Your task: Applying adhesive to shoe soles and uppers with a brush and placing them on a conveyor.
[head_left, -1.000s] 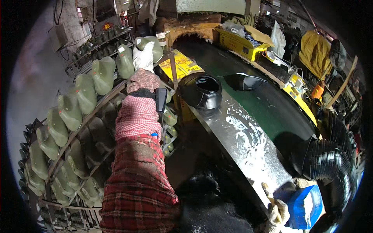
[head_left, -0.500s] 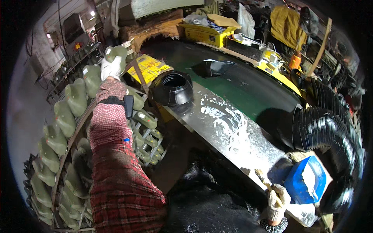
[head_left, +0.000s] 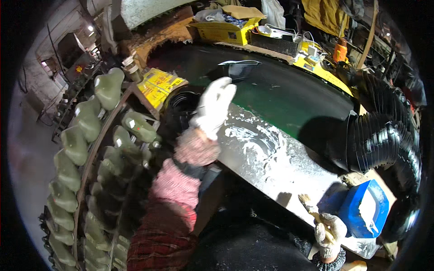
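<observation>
The left hand (head_left: pixel 213 106) is open and empty, reaching over the black ring (head_left: pixel 181 110). The right hand (head_left: pixel 330 232) grips a brush (head_left: pixel 312 207) by the blue tub (head_left: pixel 364 210), ready to dip.

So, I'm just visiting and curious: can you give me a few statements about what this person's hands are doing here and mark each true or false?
1. The right hand grips a brush. True.
2. The left hand is bare. False: it wears a white knit glove.
3. A blue container sits beside the right hand. True.
4. The left hand rests on the rack of green moulded pieces. False: it is raised open over the white-smeared bench, next to a black ribbed ring.
5. The corrugated hose on the right is yellow. False: it is black.
</observation>
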`<state>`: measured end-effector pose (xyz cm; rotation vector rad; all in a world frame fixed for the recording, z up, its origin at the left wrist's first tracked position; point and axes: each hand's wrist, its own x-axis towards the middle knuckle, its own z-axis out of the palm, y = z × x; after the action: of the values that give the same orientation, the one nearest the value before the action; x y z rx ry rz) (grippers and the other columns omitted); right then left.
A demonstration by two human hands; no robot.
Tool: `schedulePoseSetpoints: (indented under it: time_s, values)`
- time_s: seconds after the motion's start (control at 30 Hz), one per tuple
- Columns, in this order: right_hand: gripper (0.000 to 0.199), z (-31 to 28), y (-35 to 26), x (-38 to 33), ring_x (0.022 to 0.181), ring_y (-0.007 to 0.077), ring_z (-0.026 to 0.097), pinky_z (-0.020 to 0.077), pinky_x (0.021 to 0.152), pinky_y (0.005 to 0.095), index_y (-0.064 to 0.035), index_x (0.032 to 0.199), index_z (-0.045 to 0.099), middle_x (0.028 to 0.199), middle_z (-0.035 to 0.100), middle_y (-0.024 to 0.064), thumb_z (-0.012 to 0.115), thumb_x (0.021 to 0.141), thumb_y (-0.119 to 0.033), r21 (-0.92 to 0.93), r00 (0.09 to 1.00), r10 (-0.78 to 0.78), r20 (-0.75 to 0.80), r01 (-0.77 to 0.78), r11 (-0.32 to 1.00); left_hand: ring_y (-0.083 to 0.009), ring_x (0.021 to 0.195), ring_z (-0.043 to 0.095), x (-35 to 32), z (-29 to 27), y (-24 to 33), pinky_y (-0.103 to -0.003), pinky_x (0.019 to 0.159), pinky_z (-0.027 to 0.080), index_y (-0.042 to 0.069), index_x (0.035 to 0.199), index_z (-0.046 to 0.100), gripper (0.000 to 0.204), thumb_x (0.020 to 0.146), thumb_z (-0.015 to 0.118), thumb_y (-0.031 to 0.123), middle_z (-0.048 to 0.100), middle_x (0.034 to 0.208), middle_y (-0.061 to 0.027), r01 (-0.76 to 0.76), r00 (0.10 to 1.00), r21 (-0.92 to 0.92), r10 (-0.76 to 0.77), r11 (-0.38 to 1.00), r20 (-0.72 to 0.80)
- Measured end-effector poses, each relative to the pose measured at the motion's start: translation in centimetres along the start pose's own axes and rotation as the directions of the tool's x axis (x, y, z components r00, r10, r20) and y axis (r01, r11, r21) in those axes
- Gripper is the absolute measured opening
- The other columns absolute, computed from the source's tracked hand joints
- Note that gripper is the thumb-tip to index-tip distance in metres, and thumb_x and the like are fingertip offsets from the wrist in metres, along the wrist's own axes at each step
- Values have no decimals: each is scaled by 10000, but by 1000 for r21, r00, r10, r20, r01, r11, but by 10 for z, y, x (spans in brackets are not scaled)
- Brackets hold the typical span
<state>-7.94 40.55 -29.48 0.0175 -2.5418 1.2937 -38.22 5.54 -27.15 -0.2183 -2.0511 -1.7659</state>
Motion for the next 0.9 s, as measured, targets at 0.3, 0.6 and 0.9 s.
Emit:
schedulePoseSetpoints:
  time_s: [0.3,0.6,0.9]
  values:
    - [324,-39,14,-8,733,176,610,491,581,211,72,1218,530,1037,622,150,527,980,-149,42,865,449,224,-469,882,-440,1255,461,148,56,-193,-563,974,493,-17,1395,294,760,912,602,482,467,1332,-275,-94,697,-993,-717,-66,-19]
    - [488,-42,59,20,549,373,626,541,433,467,-121,1446,323,917,669,239,272,1035,-377,-469,537,649,538,-450,760,-169,1030,529,191,42,-256,-403,714,474,201,1145,567,431,888,510,543,571,1163,-25,49,561,-989,-823,141,-89]
    - [421,-36,5,20,796,338,665,584,643,403,-15,1372,402,1106,618,243,373,1028,-256,-277,767,446,461,-353,894,-199,491,537,161,45,-170,-378,543,469,145,646,562,371,923,413,341,557,569,-5,162,974,-960,-122,-230,193]
